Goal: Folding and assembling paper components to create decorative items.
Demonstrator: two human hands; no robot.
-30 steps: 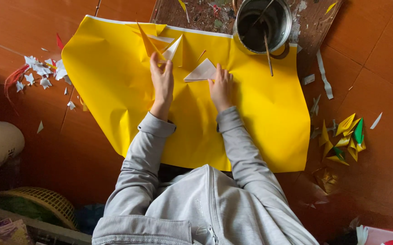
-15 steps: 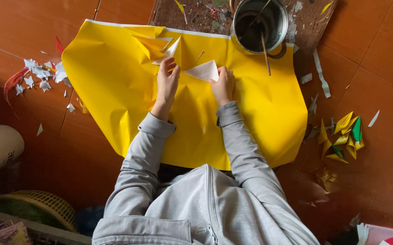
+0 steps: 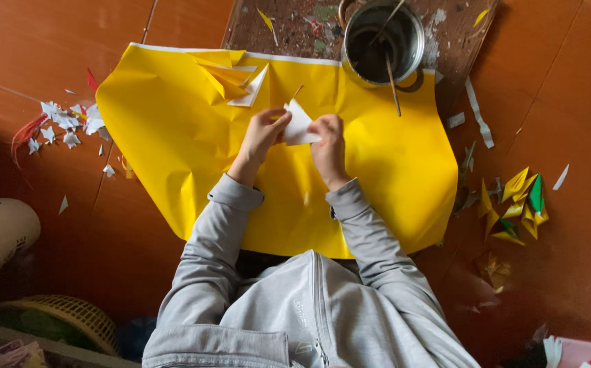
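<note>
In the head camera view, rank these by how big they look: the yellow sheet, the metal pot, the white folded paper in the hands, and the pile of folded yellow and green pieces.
1. yellow sheet
2. metal pot
3. pile of folded pieces, close to the pot, so unsure
4. white folded paper

surface: reddish-brown floor (image 3: pixel 568 88) | centre: large yellow paper sheet (image 3: pixel 173 150) spread flat | top centre: paint-stained board (image 3: pixel 289 27) | upper left: white paper scraps (image 3: pixel 64 123) | right: small yellow and green folded papers (image 3: pixel 517 204) | lower left: woven basket (image 3: pixel 70 317)
</note>
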